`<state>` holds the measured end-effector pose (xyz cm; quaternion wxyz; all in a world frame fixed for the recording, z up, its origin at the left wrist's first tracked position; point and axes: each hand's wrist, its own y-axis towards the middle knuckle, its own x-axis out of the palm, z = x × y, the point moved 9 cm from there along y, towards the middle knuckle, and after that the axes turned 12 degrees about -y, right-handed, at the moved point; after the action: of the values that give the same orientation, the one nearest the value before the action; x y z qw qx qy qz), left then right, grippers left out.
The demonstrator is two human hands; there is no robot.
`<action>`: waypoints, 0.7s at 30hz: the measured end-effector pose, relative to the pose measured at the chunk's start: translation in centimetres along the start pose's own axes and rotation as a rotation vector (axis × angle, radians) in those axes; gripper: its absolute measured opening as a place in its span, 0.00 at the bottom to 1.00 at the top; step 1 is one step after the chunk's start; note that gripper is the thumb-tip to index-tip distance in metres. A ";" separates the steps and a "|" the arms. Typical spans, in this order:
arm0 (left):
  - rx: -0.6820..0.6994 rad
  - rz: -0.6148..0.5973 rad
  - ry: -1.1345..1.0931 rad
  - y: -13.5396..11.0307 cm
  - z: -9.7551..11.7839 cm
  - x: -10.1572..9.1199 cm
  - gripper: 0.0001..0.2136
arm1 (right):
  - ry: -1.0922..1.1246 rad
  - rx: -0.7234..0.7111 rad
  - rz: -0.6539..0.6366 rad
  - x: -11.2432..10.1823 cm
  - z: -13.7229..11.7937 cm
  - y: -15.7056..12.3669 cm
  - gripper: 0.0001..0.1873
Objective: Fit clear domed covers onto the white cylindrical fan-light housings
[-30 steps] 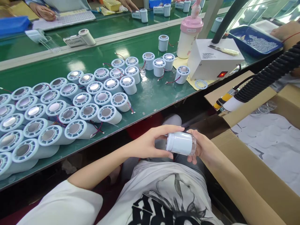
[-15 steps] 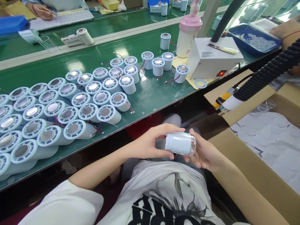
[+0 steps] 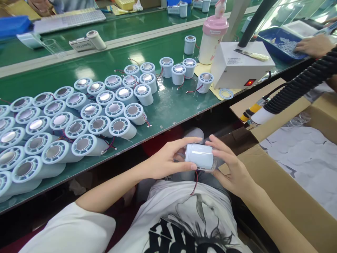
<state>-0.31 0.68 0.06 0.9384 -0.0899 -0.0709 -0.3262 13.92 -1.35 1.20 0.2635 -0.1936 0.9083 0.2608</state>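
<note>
In front of my shirt, my left hand (image 3: pixel 168 158) grips a light-blue plastic cylinder (image 3: pixel 200 156) by its left end, thumb below and fingers above. The cylinder lies on its side, and a clear plastic cover shows at its right end. Thin red and dark wires (image 3: pixel 195 183) hang under it. My right hand (image 3: pixel 231 167) is bent round the covered end, with fingertips on the upper side and the thumb near the lower edge. Many similar light-blue cylinders (image 3: pixel 89 144) with round metal centres stand in rows on the green bench (image 3: pixel 168 114).
A white box (image 3: pixel 240 65) with a lit red switch stands near a pink-lidded bottle (image 3: pixel 214 38). A ribbed black hose (image 3: pixel 300 82) hangs above an open cardboard box (image 3: pixel 265 175) at right. Another person's hand (image 3: pixel 314 45) is by a blue tray (image 3: pixel 279 40).
My right hand's fingers have lifted and shifted over the cylinder's covered end. The wires now hang in sight below it. The other person's hand at right has moved down to the blue tray.
</note>
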 end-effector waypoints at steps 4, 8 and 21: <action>0.022 -0.058 0.018 0.0 0.5 0.4 0.34 | 0.317 0.227 -0.093 0.9 1.5 -0.2 0.31; 0.021 -0.110 -0.017 -0.4 0.8 0.8 0.35 | 0.670 0.459 -0.158 2.3 2.4 -1.1 0.26; -0.307 -0.018 -0.231 -0.9 -2.5 0.1 0.32 | 0.603 0.602 -0.221 4.1 3.1 -1.7 0.28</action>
<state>-0.62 -0.67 -2.23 0.8962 -0.2683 -0.1284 -0.3291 12.69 -1.80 -4.06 0.0575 -0.2716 0.9540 -0.1136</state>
